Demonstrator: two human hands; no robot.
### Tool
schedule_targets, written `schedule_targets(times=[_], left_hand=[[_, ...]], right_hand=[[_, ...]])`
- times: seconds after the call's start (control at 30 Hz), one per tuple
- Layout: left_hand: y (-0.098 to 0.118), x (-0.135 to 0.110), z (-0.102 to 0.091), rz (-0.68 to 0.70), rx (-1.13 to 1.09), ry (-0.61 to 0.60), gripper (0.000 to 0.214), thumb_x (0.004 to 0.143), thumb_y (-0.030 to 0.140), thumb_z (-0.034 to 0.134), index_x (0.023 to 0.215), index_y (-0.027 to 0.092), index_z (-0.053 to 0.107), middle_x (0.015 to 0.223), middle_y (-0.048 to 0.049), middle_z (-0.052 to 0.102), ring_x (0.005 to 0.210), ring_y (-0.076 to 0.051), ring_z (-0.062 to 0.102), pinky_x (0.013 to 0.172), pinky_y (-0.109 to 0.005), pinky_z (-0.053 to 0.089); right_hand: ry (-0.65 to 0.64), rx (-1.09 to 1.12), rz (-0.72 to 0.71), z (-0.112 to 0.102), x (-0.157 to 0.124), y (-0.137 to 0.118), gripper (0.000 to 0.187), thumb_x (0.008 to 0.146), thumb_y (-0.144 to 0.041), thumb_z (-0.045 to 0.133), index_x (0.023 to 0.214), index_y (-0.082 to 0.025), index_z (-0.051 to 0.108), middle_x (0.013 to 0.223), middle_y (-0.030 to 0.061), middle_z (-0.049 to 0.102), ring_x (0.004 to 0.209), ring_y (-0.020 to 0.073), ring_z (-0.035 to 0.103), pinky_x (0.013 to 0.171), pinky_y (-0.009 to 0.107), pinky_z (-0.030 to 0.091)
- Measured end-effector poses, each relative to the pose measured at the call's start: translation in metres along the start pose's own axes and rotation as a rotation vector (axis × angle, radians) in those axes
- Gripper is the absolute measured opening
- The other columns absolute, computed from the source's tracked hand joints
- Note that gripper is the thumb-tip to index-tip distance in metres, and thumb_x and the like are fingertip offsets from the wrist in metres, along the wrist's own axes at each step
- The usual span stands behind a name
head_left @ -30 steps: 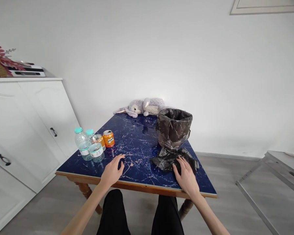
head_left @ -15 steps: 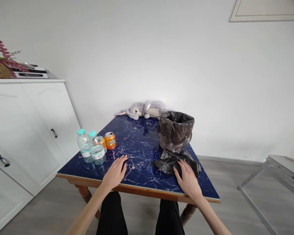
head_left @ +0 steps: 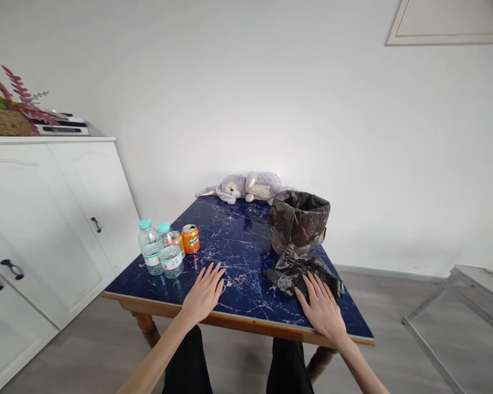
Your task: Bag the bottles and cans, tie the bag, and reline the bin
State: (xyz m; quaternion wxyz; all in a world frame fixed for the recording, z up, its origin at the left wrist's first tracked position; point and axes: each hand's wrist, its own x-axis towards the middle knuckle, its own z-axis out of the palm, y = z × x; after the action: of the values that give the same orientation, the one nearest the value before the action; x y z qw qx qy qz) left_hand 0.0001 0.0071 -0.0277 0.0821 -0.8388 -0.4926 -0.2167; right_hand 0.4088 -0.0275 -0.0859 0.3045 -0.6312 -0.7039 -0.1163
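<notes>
My left hand lies palm down near the front edge of the blue marbled table, fingers spread and holding nothing. To its left stand two clear bottles with turquoise caps, a front bottle and a rear-left bottle. Beside them is an orange soda can with its top opened; a second can is partly hidden behind the front bottle. My right hand rests flat and open, its fingertips touching a crumpled black plastic bag. Right behind that bag stands a trash bin lined with black plastic.
A plush rabbit lies along the table's far edge against the wall. White cabinets stand at left, bearing a wicker basket with artificial plants. At right, a grey metal-framed stand sits on the floor.
The view has shifted slightly, so the scene sits a little further right. My left hand's fingers lie flatter and more spread; the bottles, cans and bin stay put on the table.
</notes>
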Motion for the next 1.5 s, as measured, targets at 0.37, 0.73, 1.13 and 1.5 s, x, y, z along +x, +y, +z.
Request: schedule_targets(times=[0.37, 0.73, 1.13, 1.5], left_hand=[[-0.002, 0.001, -0.004, 0.036, 0.004, -0.005, 0.049, 0.113, 0.038, 0.037, 0.159, 0.031, 0.052, 0.164, -0.0062, 0.051, 0.156, -0.030, 0.043, 0.126, -0.056, 0.038], [-0.002, 0.001, -0.008, 0.035, 0.024, -0.045, 0.050, 0.113, 0.034, 0.035, 0.162, 0.031, 0.047, 0.166, -0.0047, 0.050, 0.157, -0.029, 0.041, 0.127, -0.054, 0.037], [0.000, 0.004, -0.006, 0.014, 0.013, -0.028, 0.054, 0.111, 0.031, 0.038, 0.166, 0.032, 0.038, 0.169, -0.0016, 0.044, 0.158, -0.029, 0.039, 0.127, -0.054, 0.039], [0.007, 0.005, -0.015, 0.019, 0.048, -0.066, 0.048, 0.112, 0.032, 0.038, 0.158, 0.027, 0.050, 0.167, -0.0040, 0.048, 0.157, -0.030, 0.040, 0.128, -0.053, 0.037]], right_hand=[[-0.010, 0.016, -0.001, 0.001, 0.004, -0.001, 0.077, 0.107, -0.067, 0.031, 0.153, -0.012, 0.057, 0.160, 0.0181, 0.054, 0.152, 0.0381, 0.045, 0.125, 0.059, 0.035], [-0.029, 0.082, 0.047, 0.001, 0.005, -0.005, 0.075, 0.104, -0.068, 0.039, 0.157, -0.016, 0.054, 0.163, 0.0139, 0.051, 0.154, 0.0372, 0.043, 0.129, 0.058, 0.030], [-0.164, 0.039, 0.126, -0.007, 0.007, -0.007, 0.076, 0.107, -0.067, 0.035, 0.163, -0.017, 0.044, 0.170, 0.0081, 0.041, 0.159, 0.0316, 0.035, 0.133, 0.054, 0.027], [-0.200, 0.051, 0.156, -0.020, 0.010, -0.013, 0.076, 0.108, -0.066, 0.030, 0.160, -0.014, 0.046, 0.168, 0.0097, 0.045, 0.159, 0.0292, 0.035, 0.134, 0.052, 0.025]])
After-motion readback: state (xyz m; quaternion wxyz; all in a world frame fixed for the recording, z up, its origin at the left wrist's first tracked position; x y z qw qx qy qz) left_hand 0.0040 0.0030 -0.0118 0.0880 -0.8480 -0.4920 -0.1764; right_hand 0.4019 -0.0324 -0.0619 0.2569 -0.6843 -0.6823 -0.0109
